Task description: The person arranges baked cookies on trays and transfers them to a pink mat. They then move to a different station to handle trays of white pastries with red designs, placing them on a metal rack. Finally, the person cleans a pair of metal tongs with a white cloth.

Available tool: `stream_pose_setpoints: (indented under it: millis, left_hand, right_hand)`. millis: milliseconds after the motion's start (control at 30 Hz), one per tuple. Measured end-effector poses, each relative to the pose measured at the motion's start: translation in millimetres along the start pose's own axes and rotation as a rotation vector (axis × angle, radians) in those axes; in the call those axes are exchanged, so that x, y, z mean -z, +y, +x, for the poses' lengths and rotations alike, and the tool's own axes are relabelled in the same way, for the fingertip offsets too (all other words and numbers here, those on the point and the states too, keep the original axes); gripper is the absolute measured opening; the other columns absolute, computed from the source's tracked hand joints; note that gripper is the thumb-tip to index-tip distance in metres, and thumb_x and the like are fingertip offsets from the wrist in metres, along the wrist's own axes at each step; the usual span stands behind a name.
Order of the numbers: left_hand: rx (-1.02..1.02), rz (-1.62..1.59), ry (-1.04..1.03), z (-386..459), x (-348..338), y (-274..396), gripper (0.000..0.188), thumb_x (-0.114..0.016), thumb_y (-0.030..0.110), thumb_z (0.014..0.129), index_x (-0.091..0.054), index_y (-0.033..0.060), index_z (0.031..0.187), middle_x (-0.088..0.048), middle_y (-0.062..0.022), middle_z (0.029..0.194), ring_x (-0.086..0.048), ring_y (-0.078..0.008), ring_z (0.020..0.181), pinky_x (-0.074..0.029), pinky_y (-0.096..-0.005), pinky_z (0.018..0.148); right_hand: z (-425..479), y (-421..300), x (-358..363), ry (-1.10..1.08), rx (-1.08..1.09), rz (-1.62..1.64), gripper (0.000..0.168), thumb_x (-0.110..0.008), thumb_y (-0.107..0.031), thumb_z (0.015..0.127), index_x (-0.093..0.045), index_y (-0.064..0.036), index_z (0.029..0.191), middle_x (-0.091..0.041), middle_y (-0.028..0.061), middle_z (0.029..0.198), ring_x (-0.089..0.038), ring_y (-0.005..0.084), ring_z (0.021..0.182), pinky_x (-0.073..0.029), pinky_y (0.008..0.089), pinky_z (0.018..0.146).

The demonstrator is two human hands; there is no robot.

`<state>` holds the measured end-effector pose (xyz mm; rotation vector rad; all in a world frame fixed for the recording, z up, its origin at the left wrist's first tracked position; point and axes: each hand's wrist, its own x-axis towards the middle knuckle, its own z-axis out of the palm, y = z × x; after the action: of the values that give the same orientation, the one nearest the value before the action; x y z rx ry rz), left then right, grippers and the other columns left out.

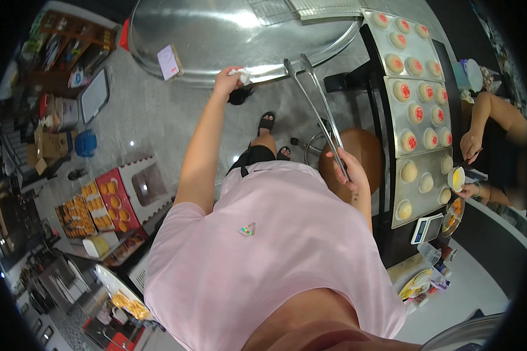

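My left hand (pixel 227 82) holds a crumpled white tissue or cloth (pixel 242 76) at the near rim of a round stainless steel table (pixel 202 39). Closed around the handle end of long metal tongs (pixel 325 109) is my right hand (pixel 350 170); the tongs' two tips are apart and point towards the table rim. On the table, left of my left hand, lies a small box with a lilac face (pixel 169 62). To my right, metal trays (pixel 393 153) carry several round pale buns, many with red stamps (pixel 416 113).
A brown round stool (pixel 355 153) stands beside my right hand. Across the trays, another person's hand (pixel 471 145) holds a thin tool, the other a bowl of yellow liquid (pixel 457 179). A wire rack (pixel 329 9) rests on the table. Trays of baked goods (pixel 114 202) stand at left.
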<state>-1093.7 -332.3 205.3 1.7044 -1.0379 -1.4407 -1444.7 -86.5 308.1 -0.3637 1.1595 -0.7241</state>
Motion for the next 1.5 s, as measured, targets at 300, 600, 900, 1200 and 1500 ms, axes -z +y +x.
stream_pose_setpoints:
  millis: [300,600,900,1200,1500]
  left_hand:
    - [-0.768,0.676,0.111,143,-145,50,0.028,-0.047,0.020,0.089,-0.065,0.0129,0.109,-0.065,-0.0160,0.091,-0.060,-0.0345,0.081,-0.047,-0.0403,0.077]
    - [-0.526,0.639,0.212,176,-185,85,0.022,-0.050,0.025,0.089,-0.067,0.0167,0.100,-0.066,-0.0145,0.082,-0.063,-0.0339,0.075,-0.048,-0.0442,0.065]
    - [-0.548,1.089,0.017,159,-174,95,0.054,-0.049,0.031,0.088,-0.041,-0.0002,0.131,-0.063,-0.0168,0.063,-0.063,-0.0320,0.059,-0.048,-0.0430,0.056]
    - [-0.548,0.850,-0.201,107,-161,82,0.065,-0.049,0.031,0.087,-0.024,0.0041,0.141,-0.064,-0.0158,0.070,-0.063,-0.0331,0.066,-0.048,-0.0430,0.063]
    - [-0.376,0.617,-0.333,-14,-131,43,0.032,-0.051,0.028,0.091,-0.061,0.0076,0.114,-0.065,-0.0092,0.070,-0.063,-0.0191,0.065,-0.047,-0.0319,0.060]
  right_hand:
    - [23,-47,-24,0.207,0.024,0.193,0.036,-0.040,-0.028,0.097,-0.058,0.003,0.096,-0.044,0.0017,0.047,-0.032,0.0090,0.031,-0.024,0.0230,0.031]
    - [38,-72,-23,0.347,0.071,0.269,0.037,-0.041,-0.030,0.097,-0.059,0.002,0.097,-0.044,0.0008,0.050,-0.032,0.0083,0.032,-0.024,0.0231,0.032]
    - [56,-86,-31,0.340,0.018,0.237,0.039,-0.040,-0.031,0.097,-0.059,0.003,0.099,-0.044,0.0000,0.048,-0.032,0.0084,0.032,-0.026,0.0224,0.033]
    - [42,-58,-22,0.319,0.130,0.156,0.032,-0.048,-0.027,0.095,-0.057,0.003,0.102,-0.051,0.0018,0.057,-0.043,0.0084,0.040,-0.034,0.0210,0.039]
    - [29,-5,12,0.276,0.227,-0.159,0.015,-0.056,-0.014,0.086,-0.048,-0.005,0.096,-0.059,0.0061,0.071,-0.059,0.0133,0.062,-0.046,0.0260,0.056]
